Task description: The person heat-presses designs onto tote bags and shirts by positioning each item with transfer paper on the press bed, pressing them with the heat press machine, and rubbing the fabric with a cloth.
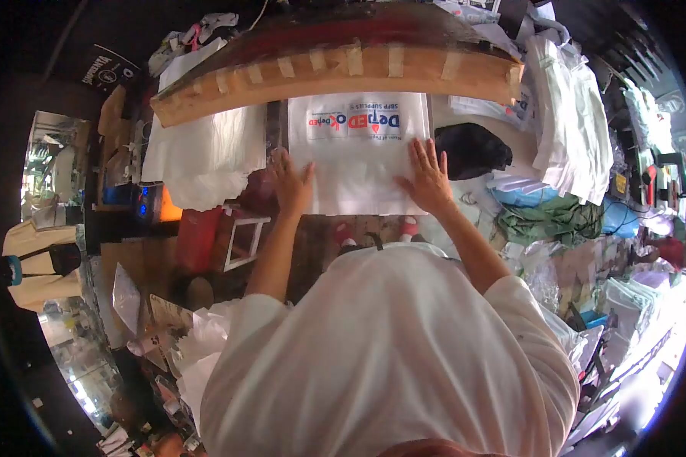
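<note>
Although red and blue lettering [356, 119] already marks the far half of the white sheet [351, 179], the piece is not yet released – both hands are on it. Sheet location: lying flat directly before the person, its far edge reaching the near side of the tape-marked wooden frame [343, 64]. Left hand [292, 185]: at the left edge, thumb apart from fingers; any grip on the margin cannot be told. Right hand [430, 177]: spread, palm down, at the right edge. Judged stage: print laid down, sheet being smoothed or aligned. Near half shows no lettering. Remaining, by judgement: white pieces [202, 156] stacked at left, no print visible – while a lettered piece [492, 109] lies at right.
</note>
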Action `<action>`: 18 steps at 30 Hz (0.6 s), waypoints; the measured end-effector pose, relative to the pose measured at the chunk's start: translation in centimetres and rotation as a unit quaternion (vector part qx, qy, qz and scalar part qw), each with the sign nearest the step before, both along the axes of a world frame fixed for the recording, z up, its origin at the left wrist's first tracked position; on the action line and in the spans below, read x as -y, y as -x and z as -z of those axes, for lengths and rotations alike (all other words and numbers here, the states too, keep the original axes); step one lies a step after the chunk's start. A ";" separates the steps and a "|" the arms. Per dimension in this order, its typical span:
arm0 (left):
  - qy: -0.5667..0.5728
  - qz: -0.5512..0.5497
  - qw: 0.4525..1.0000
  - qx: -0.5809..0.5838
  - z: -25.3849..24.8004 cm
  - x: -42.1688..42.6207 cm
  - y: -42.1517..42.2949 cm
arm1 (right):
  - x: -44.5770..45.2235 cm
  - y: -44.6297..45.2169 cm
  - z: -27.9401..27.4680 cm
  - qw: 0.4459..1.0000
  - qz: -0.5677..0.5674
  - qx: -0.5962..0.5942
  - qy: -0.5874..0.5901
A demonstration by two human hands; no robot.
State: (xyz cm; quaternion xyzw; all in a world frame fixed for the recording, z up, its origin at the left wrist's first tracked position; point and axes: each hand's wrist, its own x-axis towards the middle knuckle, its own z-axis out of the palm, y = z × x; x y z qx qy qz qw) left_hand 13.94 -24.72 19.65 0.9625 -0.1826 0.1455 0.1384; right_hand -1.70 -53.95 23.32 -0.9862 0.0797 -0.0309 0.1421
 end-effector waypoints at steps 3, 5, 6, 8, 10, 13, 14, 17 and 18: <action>-0.014 -0.021 1.000 0.010 0.0 -2.1 3.5 | 0.3 1.0 0.7 1.000 0.021 -0.015 0.006; 0.118 -0.030 0.993 0.009 -0.5 -2.7 4.7 | 0.5 0.7 1.1 0.999 0.021 0.018 -0.029; 0.120 -0.027 0.992 0.006 -0.3 -3.0 4.8 | 0.5 0.5 0.5 0.997 0.033 0.060 -0.022; 0.119 -0.037 0.992 0.020 0.0 -3.7 4.6 | 0.7 -0.5 -0.9 0.986 0.113 0.080 -0.087; 0.159 -0.037 0.987 -0.008 0.4 -4.3 3.9 | 1.0 -2.0 -0.8 0.951 0.226 0.149 -0.152; 0.223 -0.030 0.970 -0.091 -1.0 -4.2 3.2 | 3.1 -3.8 -1.0 0.922 0.288 0.068 -0.250; 0.250 -0.024 0.957 -0.148 -2.3 -4.1 3.0 | 4.2 -4.0 0.7 0.935 0.243 0.115 -0.232; 0.365 -0.052 0.896 -0.248 -4.4 -4.4 2.7 | 4.3 -3.0 -1.1 0.914 0.262 0.041 -0.308; 0.406 -0.068 0.864 -0.290 -4.3 -5.1 2.7 | 4.6 -2.4 -0.6 0.901 0.252 0.005 -0.354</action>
